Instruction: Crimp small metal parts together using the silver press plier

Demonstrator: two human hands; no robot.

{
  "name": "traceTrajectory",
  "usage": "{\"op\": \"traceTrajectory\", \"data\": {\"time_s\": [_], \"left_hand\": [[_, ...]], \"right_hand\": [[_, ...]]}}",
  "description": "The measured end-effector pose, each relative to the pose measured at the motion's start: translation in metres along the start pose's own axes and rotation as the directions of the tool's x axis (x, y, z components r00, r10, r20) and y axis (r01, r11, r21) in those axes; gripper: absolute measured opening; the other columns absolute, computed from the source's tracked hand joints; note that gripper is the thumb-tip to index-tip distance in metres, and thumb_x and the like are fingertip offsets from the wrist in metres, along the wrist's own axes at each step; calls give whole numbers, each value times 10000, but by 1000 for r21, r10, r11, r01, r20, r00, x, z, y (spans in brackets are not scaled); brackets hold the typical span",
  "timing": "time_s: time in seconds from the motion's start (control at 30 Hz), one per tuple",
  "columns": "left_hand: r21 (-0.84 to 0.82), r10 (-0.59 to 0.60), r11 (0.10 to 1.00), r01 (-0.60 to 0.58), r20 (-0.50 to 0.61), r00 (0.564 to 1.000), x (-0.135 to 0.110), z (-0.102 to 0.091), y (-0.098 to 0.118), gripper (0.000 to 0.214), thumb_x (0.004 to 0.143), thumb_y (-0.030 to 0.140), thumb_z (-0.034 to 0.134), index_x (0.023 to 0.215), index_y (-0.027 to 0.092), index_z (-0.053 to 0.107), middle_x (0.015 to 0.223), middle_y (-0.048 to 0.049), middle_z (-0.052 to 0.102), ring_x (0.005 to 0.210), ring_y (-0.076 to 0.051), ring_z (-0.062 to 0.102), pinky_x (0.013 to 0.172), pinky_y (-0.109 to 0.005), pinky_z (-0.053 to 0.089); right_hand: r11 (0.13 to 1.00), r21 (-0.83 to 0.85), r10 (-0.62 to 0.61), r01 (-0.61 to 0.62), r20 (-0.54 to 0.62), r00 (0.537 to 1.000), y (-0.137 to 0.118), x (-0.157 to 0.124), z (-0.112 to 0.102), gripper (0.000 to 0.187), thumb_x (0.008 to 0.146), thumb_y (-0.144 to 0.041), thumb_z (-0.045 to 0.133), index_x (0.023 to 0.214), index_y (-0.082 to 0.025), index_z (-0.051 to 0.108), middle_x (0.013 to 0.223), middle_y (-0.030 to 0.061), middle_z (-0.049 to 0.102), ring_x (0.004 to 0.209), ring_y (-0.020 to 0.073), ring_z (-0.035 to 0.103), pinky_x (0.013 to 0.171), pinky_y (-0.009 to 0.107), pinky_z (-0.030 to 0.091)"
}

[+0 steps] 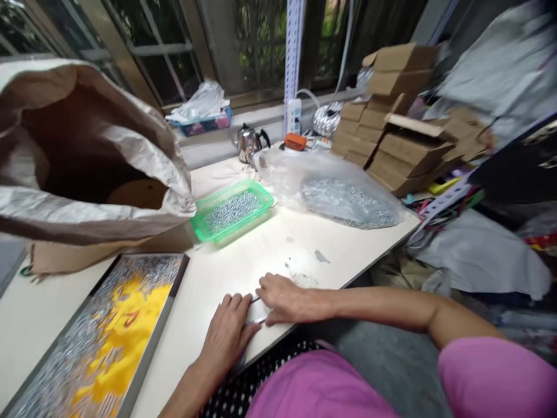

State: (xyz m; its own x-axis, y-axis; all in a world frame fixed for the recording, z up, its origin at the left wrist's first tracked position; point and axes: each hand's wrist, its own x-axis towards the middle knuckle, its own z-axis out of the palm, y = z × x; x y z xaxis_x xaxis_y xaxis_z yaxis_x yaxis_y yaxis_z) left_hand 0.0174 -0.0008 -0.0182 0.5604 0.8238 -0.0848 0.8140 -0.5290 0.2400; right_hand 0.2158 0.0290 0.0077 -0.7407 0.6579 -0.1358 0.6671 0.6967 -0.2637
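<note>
Near the front edge of the white table, my left hand [228,325] and my right hand [289,299] are closed on the two ends of a short, pale flat piece with metallic edges [257,312]. My fingers cover most of it, so its kind cannot be made out. To the left lies a long shallow tray [177,278] holding many small silvery metal pieces over a yellow surface. Farther back, a green plastic basket [206,232] holds more small metal pieces [235,209]. At its right rests a clear plastic bag [348,197] with similar pieces inside.
A large open paper sack [96,220] stands at the back left of the table [243,261]. Behind are a metal kettle [249,142], an orange box [295,141] and a power strip [295,116]. Stacked cardboard boxes [404,151] fill the back right.
</note>
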Motion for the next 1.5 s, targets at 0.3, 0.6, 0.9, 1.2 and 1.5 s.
{"op": "traceTrajectory", "data": {"time_s": [0.3,0.6,0.9,1.2,1.5], "left_hand": [[-3,-63,998,64,117,991,0,-7,6,143,938,290,546,882,173,606,914,-65,613,880,-233,518,782,-362,435],[60,-131,989,134,-46,990,-13,1,8,405,900,345,613,1241,145,526,1138,-127,599,1045,-277,537,874,-425,485],[-93,-1,995,-22,-238,971,-41,43,33,292,974,126,373,1174,167,581,1158,-111,640,1143,-231,560,1038,-450,449],[-228,-103,973,35,-295,950,-42,54,36,278,974,211,432,1183,138,600,1094,-139,678,1060,-265,625,945,-448,514],[-96,173,960,-262,-532,829,-96,6,55,246,943,130,478,1145,126,618,999,-90,716,950,-171,658,844,-269,533]], "right_hand": [[996,27,-91,90,44,995,-7,8,23,168,949,-113,491,892,-118,649,866,78,649,821,189,563,744,308,406],[994,44,-96,99,-68,993,7,6,12,400,852,-385,688,1107,-88,609,1073,140,603,982,248,514,834,357,414],[998,-58,-28,19,-155,988,38,53,20,168,944,-194,518,904,-145,673,936,90,649,896,214,533,754,329,327],[916,-109,-397,385,-123,910,-33,87,14,125,899,-257,617,985,-236,705,1069,80,620,1009,252,477,756,349,331],[721,-169,-683,672,-5,731,-84,111,39,107,856,-152,607,753,-154,636,904,90,614,972,246,473,785,382,345]]}}
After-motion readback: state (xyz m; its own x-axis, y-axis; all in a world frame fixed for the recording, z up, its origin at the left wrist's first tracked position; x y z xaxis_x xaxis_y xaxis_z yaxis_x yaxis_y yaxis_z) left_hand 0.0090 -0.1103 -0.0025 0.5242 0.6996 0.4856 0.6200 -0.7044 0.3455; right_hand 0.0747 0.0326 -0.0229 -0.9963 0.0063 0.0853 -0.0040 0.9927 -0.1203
